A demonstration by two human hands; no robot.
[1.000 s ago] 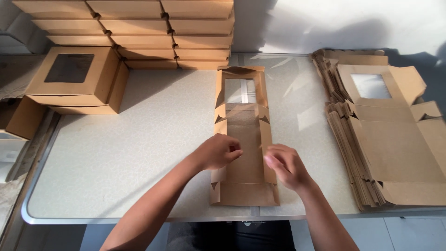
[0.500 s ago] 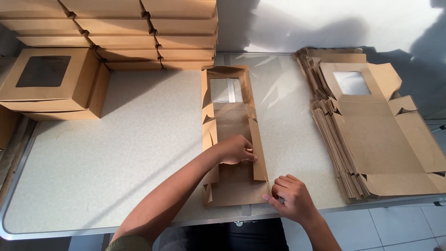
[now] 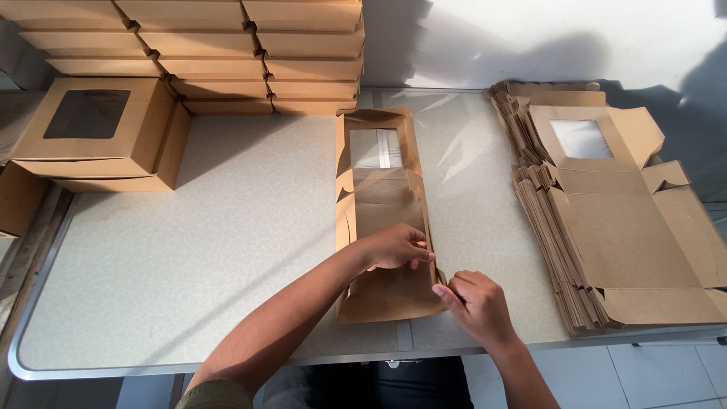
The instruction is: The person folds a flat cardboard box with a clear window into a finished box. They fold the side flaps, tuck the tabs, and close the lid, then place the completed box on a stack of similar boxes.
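Left hand pinches right side flap of kraft box blank on table; right hand, fingers curled, grips same flap lower down.

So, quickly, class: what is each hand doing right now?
Left hand: fingers curled, pressing on the right side flap of the flat kraft box blank.
Right hand: fingers pinching the blank's right edge near its front corner.

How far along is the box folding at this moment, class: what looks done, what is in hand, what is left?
Done: folded window boxes sit at the table's far left, by more stacked cardboard. In hand: one flat box blank lies mid-table, its long sides raised; the left hand presses its right side while the right hand pinches that edge. Left: a pile of unfolded blanks waits at right.
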